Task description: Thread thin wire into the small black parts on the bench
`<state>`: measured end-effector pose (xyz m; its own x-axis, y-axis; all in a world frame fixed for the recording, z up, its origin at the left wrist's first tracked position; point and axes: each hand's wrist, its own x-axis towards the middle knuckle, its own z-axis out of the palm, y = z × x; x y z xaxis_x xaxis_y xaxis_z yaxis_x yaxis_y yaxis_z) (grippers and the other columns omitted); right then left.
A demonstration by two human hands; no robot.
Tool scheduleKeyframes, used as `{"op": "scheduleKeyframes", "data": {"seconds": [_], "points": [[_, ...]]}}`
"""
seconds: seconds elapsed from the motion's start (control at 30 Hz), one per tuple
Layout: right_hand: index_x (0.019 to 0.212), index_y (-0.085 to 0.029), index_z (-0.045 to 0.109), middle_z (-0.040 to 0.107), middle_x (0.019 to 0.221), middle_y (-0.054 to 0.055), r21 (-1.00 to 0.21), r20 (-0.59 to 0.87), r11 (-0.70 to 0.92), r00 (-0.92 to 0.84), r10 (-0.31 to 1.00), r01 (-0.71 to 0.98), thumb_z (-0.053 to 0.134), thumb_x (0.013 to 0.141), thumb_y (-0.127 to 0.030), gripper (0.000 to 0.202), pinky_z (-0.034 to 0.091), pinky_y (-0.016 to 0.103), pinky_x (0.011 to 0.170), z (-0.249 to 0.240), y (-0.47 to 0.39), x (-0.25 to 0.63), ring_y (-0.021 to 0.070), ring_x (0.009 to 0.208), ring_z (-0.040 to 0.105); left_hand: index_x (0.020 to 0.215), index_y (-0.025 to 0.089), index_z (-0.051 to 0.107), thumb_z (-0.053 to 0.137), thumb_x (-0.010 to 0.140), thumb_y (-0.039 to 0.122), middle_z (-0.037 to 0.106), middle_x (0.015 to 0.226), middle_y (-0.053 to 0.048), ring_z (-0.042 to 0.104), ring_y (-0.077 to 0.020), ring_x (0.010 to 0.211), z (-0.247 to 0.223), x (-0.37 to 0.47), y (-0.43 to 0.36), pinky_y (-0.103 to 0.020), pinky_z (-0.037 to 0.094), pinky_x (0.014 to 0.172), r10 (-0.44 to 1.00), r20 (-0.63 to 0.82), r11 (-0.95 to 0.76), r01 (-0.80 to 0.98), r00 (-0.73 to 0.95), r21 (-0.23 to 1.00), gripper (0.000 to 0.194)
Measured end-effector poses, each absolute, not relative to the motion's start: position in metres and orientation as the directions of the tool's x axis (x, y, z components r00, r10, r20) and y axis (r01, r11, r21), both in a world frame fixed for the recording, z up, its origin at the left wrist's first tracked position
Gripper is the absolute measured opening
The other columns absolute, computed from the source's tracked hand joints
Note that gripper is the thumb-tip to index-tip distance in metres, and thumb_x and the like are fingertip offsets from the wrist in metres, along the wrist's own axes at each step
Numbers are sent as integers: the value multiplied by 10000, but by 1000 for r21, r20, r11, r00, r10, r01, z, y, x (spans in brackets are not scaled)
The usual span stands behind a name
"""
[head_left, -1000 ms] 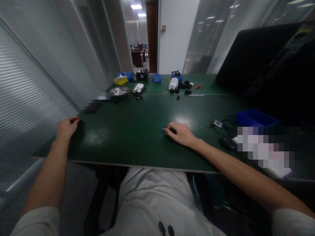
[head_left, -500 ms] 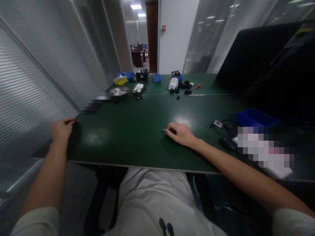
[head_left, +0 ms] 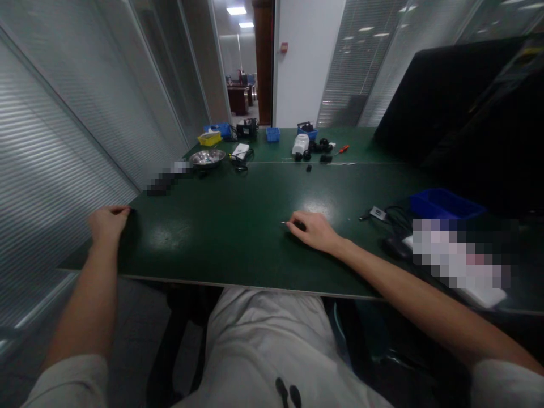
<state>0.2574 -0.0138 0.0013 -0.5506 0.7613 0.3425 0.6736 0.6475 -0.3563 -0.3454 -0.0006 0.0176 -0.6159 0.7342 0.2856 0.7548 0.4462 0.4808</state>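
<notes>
At the left edge of the green table [head_left: 238, 238], my left hand [head_left: 107, 222] is closed in a pinch. A tiny dark speck shows at its fingertips, too small to name. My right hand [head_left: 313, 231] rests on the tabletop, right of the middle, its thumb and forefinger closed on a small thin pale piece [head_left: 283, 222]. That piece points left from the fingertips, and the rest of it is hidden in the hand. Bare green surface lies between the two hands.
A metal bowl [head_left: 207, 158] stands at the back left near a white box with a cable [head_left: 240, 151]. Farther back are a yellow tray [head_left: 209, 139] and a screwdriver [head_left: 343, 149]. On the right are a blue tray [head_left: 444, 205], a mouse [head_left: 395, 247] and cables.
The whole view has shifted very slightly. Both hands keep nearly the same place and the same pinch.
</notes>
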Motion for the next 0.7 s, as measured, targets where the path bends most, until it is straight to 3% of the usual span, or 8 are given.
{"op": "scheduleKeyframes", "data": {"seconds": [0.07,0.3,0.53,0.7], "points": [[929,-210,652,706,893,30,-362,338,649,-555,760,669,525,1023,-399,246,369,282,663,1,-14,257,157,739,611,980,119,772,757,822,262,517,494,61,466,-145,613,18,-344,-2,-204,315,635,658,265,516,679,-704,522,213],[953,-208,658,704,905,31,-368,330,656,-567,755,659,519,1027,-399,248,378,281,665,4,-15,258,156,738,607,1044,129,772,814,801,332,513,513,67,489,-141,621,12,-355,-1,-209,337,633,629,243,529,636,-738,562,319],[952,-200,660,709,908,43,-362,334,660,-570,751,658,512,1029,-399,260,374,283,662,5,-15,258,156,739,601,902,105,756,823,772,326,479,480,55,440,-154,590,14,-353,0,-228,311,635,618,262,525,638,-741,563,265],[965,-201,663,707,915,42,-373,322,660,-576,752,652,512,1030,-398,257,374,280,660,6,-16,258,155,743,603,901,90,723,749,836,305,464,489,58,432,-150,599,9,-359,1,-210,289,644,669,274,490,687,-691,536,226]]}}
